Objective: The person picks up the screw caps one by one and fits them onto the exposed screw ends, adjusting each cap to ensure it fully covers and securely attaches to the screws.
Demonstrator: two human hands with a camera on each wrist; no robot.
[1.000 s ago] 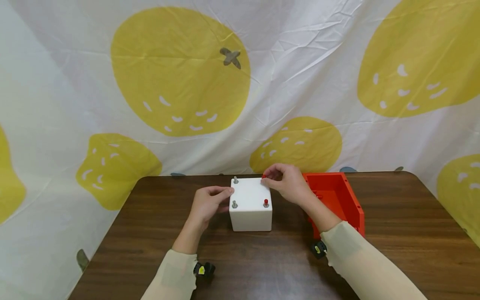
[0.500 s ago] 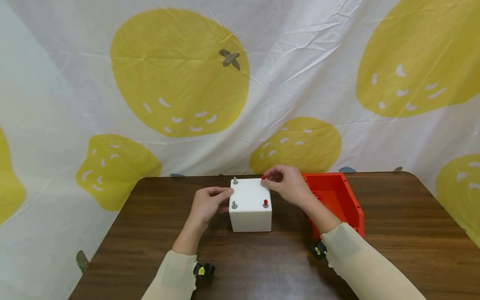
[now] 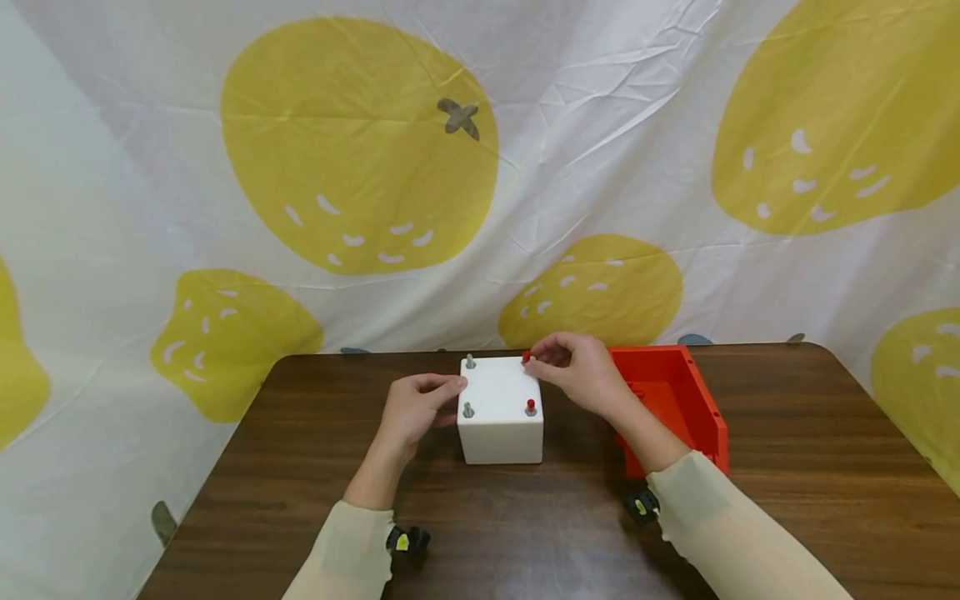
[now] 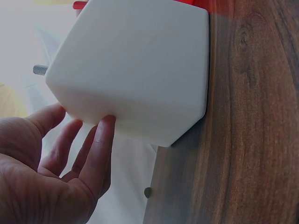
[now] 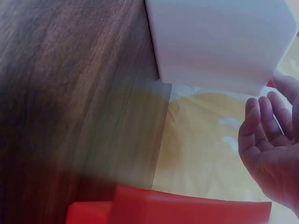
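Note:
A white box [image 3: 498, 387] stands on the table, with metal threaded studs rising from its top corners. The two left studs [image 3: 468, 409] are bare; a red cap [image 3: 531, 403] tops the front right one. At the back right corner my right hand [image 3: 577, 371] pinches another red cap [image 3: 527, 357] with thumb and index fingertips; its other fingers hang loosely curled beside the box. My left hand [image 4: 60, 158] rests its fingertips on the box's left side, fingers nearly straight and thumb at the top edge.
Right of the box sits a red open bin [image 3: 705, 400] with small red pieces [image 3: 637, 392] inside, partly behind my right forearm. The brown wooden table [image 3: 300, 467] ends at the back against a white cloth [image 3: 570, 125] printed with yellow fruit.
My right hand has shifted slightly to the right, and more of the back right red cap shows at its fingertips. The left hand and the box have stayed in place.

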